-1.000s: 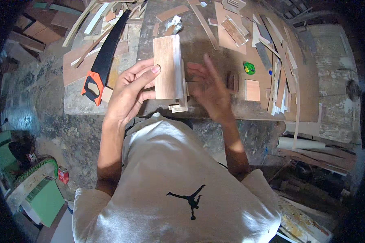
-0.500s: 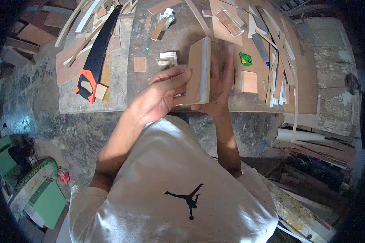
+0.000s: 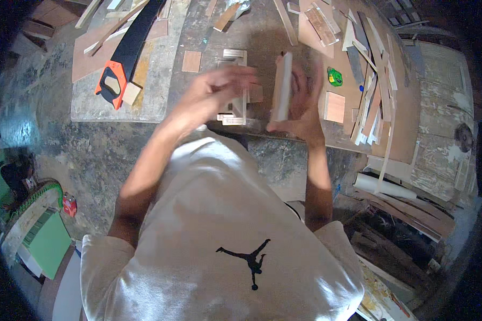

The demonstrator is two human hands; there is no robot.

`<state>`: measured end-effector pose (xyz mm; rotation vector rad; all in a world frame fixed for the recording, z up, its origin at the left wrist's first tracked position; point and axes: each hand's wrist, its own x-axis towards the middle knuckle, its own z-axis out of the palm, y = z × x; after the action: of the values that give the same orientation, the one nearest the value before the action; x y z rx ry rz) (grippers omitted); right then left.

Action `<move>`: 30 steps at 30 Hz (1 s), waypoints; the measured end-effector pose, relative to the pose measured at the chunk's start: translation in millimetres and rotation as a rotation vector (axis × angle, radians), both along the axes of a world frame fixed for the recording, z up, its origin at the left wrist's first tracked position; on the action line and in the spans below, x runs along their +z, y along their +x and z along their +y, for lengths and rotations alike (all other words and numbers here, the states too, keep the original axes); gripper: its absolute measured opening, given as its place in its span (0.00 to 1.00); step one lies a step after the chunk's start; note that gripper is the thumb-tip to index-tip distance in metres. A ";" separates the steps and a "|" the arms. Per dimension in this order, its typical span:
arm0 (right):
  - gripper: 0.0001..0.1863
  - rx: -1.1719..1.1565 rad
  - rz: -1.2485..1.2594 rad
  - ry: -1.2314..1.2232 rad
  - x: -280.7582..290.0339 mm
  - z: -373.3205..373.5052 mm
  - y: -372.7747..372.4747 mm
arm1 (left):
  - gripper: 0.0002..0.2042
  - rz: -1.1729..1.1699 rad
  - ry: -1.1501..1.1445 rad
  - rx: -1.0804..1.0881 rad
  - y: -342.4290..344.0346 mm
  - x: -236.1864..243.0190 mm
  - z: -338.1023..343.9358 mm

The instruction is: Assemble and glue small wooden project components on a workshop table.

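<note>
In my right hand (image 3: 307, 107) is a small wooden board (image 3: 281, 88), held on edge between the thumb and blurred fingers, with a pale strip along its near edge. Apart from it, my left hand (image 3: 211, 93) has its fingers stretched out and smeared by motion, with nothing seen in them. Beneath that hand lies a small frame of pale wood strips (image 3: 233, 120), partly covered by the fingers. A square wooden piece (image 3: 191, 61) rests just beyond my left wrist.
An orange-handled handsaw (image 3: 112, 85) lies at the left beside wood offcuts. To the right are a green tape measure (image 3: 334, 77), a wooden block (image 3: 334, 107) and a heap of thin strips (image 3: 372, 91). A clear container (image 3: 240, 7) stands at the back.
My left hand has let go of the board and pulled away to the left. The right hand has carried the board rightward, uncovering the frame on the table. The view has shifted slightly.
</note>
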<state>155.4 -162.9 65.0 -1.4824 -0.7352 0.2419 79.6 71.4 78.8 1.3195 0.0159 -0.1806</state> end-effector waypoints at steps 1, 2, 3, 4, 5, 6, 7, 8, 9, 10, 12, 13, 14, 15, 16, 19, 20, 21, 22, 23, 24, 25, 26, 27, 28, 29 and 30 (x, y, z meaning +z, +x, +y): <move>0.87 0.007 0.006 -0.005 -7.0 -10.3 0.5 | 0.12 0.057 0.243 0.111 -5.3 -8.8 8.6; 0.84 0.006 -0.060 -0.245 -12.7 -20.2 0.1 | 0.12 0.063 0.238 0.116 -9.7 -16.7 15.2; 0.82 0.006 -0.127 -0.483 -16.1 -24.6 -1.4 | 0.11 0.092 0.301 0.161 -14.3 -23.6 21.3; 0.82 0.009 -0.122 -0.485 -19.6 -26.7 -2.2 | 0.11 0.121 0.364 0.205 -18.5 -30.3 24.8; 0.82 0.046 -0.234 -0.603 -21.7 -27.9 -3.1 | 0.11 0.095 0.391 0.253 -22.4 -37.5 25.1; 0.82 0.085 -0.349 -0.718 -24.2 -28.4 -3.5 | 0.11 0.100 0.390 0.254 -25.4 -41.0 25.4; 0.82 0.088 -0.346 -0.719 -28.0 -27.0 -3.6 | 0.11 0.065 0.446 0.273 -28.1 -43.4 25.4; 0.81 0.110 -0.329 -0.718 -32.3 -23.7 -3.2 | 0.10 0.030 0.503 0.291 -29.8 -45.7 24.8; 0.81 0.132 -0.313 -0.717 -34.1 -20.5 -3.2 | 0.10 0.032 0.501 0.292 -30.0 -48.1 24.2; 0.81 0.135 -0.312 -0.719 -33.6 -18.7 -3.8 | 0.10 -0.003 0.532 0.287 -28.7 -50.6 22.8; 0.80 0.148 -0.402 -0.823 -32.3 -15.2 -3.7 | 0.10 -0.035 0.562 0.287 -25.7 -55.3 18.2; 0.80 0.154 -0.405 -0.822 -33.7 -14.5 -2.9 | 0.09 -0.070 0.555 0.303 -23.8 -57.4 14.7; 0.80 0.162 -0.402 -0.837 -36.3 -14.5 -1.8 | 0.09 -0.104 0.547 0.320 -22.3 -60.5 12.8; 0.79 0.168 -0.398 -0.854 -37.5 -14.8 -1.1 | 0.09 -0.104 0.546 0.324 -20.2 -65.4 12.6; 0.79 0.171 -0.400 -0.854 -37.6 -14.9 -0.4 | 0.10 -0.160 0.595 0.280 -17.4 -69.8 12.8; 0.79 0.179 -0.411 -0.867 -39.5 -17.6 1.9 | 0.12 -0.268 0.720 0.213 -14.9 -70.7 9.3; 0.79 0.193 -0.425 -0.863 -40.8 -18.8 2.9 | 0.13 -0.320 0.798 0.188 -13.9 -69.9 7.5; 0.79 0.210 -0.441 -0.857 -40.2 -18.6 3.8 | 0.13 -0.320 0.798 0.190 -12.7 -73.8 6.1; 0.79 0.212 -0.442 -0.857 -38.4 -18.5 4.1 | 0.14 -0.361 0.739 0.176 -10.4 -80.6 4.1; 0.79 0.212 -0.430 -0.878 -35.6 -18.1 4.0 | 0.15 -0.401 0.678 0.162 -9.0 -85.5 2.7; 0.80 0.210 -0.416 -0.900 -34.4 -18.6 4.3 | 0.15 -0.402 0.678 0.160 -7.2 -85.2 1.1; 0.80 0.208 -0.415 -0.901 -35.5 -20.0 5.6 | 0.16 -0.386 0.676 0.153 -5.4 -84.9 -1.0; 0.80 0.216 -0.447 -0.886 -37.7 -21.6 7.3 | 0.17 -0.369 0.675 0.145 -3.9 -84.6 -2.2; 0.80 0.225 -0.479 -0.870 -35.9 -20.0 8.0 | 0.17 -0.369 0.674 0.145 -2.4 -87.2 -2.8; 0.80 0.225 -0.479 -0.871 -32.4 -19.2 8.1 | 0.18 -0.367 0.653 0.154 -0.3 -92.6 -3.8; 0.78 0.229 -0.433 -0.921 -27.0 -18.5 8.0 | 0.19 -0.364 0.631 0.163 1.5 -96.6 -4.7; 0.77 0.231 -0.385 -0.970 -23.2 -17.5 7.5 | 0.19 -0.365 0.631 0.161 3.0 -99.0 -6.0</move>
<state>162.9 -180.3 41.8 -2.4017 -1.1914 0.5483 82.7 65.4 -20.2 1.9551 -0.1399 0.2255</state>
